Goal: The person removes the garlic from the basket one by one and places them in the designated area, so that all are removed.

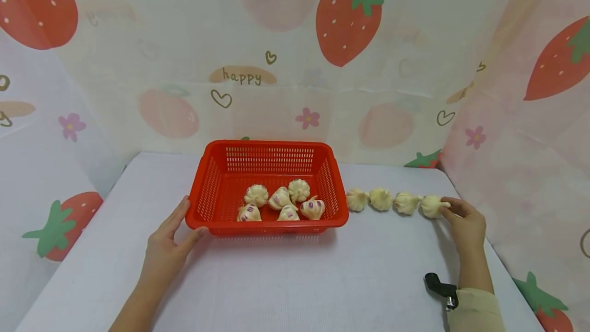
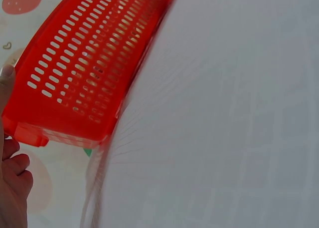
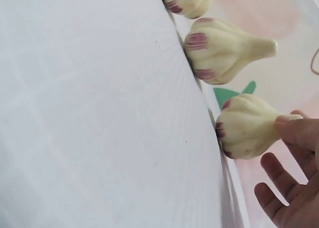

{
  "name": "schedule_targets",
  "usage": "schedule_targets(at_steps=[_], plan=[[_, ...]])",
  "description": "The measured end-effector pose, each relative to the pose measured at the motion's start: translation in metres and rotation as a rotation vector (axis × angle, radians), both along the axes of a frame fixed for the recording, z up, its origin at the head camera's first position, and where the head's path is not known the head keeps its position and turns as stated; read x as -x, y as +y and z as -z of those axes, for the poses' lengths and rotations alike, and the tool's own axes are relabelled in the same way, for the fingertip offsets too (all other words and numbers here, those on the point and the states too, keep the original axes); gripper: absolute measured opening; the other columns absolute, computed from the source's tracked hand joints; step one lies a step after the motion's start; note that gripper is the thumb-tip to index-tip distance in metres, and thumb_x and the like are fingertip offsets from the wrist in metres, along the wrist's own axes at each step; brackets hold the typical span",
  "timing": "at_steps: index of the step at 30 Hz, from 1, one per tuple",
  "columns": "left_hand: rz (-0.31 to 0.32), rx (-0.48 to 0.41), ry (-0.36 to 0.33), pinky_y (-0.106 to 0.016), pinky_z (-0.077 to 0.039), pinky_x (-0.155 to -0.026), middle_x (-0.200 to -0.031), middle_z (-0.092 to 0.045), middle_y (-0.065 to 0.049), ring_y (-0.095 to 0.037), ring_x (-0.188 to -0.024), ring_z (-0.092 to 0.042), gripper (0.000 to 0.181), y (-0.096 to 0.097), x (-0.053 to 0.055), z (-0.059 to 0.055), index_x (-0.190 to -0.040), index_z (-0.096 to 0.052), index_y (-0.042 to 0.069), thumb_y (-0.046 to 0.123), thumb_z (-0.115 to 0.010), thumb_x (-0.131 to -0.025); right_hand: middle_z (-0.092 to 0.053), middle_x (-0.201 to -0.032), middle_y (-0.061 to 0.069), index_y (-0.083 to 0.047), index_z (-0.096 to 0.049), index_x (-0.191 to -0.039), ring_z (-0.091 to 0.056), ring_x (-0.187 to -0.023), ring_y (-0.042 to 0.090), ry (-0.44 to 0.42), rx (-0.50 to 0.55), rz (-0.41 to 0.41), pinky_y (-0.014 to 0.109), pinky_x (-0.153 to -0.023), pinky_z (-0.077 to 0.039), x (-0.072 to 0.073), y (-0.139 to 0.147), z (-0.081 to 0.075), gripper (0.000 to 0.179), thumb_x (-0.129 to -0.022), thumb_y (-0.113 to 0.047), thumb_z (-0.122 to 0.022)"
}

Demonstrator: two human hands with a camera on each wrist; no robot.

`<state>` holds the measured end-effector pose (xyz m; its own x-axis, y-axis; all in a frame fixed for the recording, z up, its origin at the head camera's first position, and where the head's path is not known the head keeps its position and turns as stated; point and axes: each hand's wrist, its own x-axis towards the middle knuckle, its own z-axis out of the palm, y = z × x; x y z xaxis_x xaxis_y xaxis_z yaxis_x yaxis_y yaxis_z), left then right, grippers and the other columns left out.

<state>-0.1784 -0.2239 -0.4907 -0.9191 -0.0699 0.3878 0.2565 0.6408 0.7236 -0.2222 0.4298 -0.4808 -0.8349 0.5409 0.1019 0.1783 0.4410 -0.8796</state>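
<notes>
Right grip [image 1: 469, 225] pinching stem of end garlic bulb [image 1: 431, 206]; left of it, three bulbs [image 1: 380, 199] in line, then red basket [image 1: 267, 225] with six bulbs [image 1: 279, 199], left grip [image 1: 167, 251] holding its corner. Looks like row-placing; next calls for clean release.

Mid-frame in the head view, a basket [image 1: 267, 225] sits on the table [image 1: 295, 286], six garlic bulbs [image 1: 279, 199] inside, the left hand [image 1: 167, 250] at the basket's left end; rightward runs a row of four bulbs [image 1: 403, 203], the right hand [image 1: 467, 225] at its outer end
</notes>
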Motion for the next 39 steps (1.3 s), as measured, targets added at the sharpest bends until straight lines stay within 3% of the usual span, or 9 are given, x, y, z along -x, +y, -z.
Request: schedule_targets(at_steps=[19,27,39], plan=[[0.022,-0.012,0.003,0.0,-0.028,-0.101,-0.161,-0.043,0.001,-0.023,-0.148,-0.041,0.084,0.003,-0.003,-0.002,-0.159,-0.036,0.03,0.032,-0.082,-0.088,-0.069,-0.103,-0.024,-0.008,-0.067,-0.134,-0.055,-0.096,-0.013,0.037,-0.071,-0.034,0.011,-0.082,-0.039,0.003,0.002,0.006,0.041,-0.096,-0.021,-0.075],[0.005,-0.01,0.003,0.001,-0.028,-0.102,-0.161,-0.043,0.003,-0.023,-0.148,-0.042,0.084,-0.001,-0.004,-0.004,-0.159,-0.037,0.03,0.032,-0.082,-0.088,-0.07,-0.103,-0.023,-0.003,-0.067,-0.132,-0.059,-0.092,-0.013,0.122,-0.008,-0.031,0.007,-0.08,-0.041,0.008,-0.008,0.003,0.04,-0.094,-0.01,-0.075],[0.013,-0.004,0.028,0.001,-0.028,-0.102,-0.16,-0.044,0.0,-0.022,-0.148,-0.042,0.085,-0.001,0.001,0.0,-0.158,-0.036,0.032,0.031,-0.083,-0.087,-0.072,-0.123,-0.015,-0.009,-0.065,-0.137,-0.058,-0.104,-0.005,0.095,-0.054,0.014,0.007,-0.084,-0.042,0.009,-0.005,-0.008,0.043,-0.096,-0.017,-0.074]])
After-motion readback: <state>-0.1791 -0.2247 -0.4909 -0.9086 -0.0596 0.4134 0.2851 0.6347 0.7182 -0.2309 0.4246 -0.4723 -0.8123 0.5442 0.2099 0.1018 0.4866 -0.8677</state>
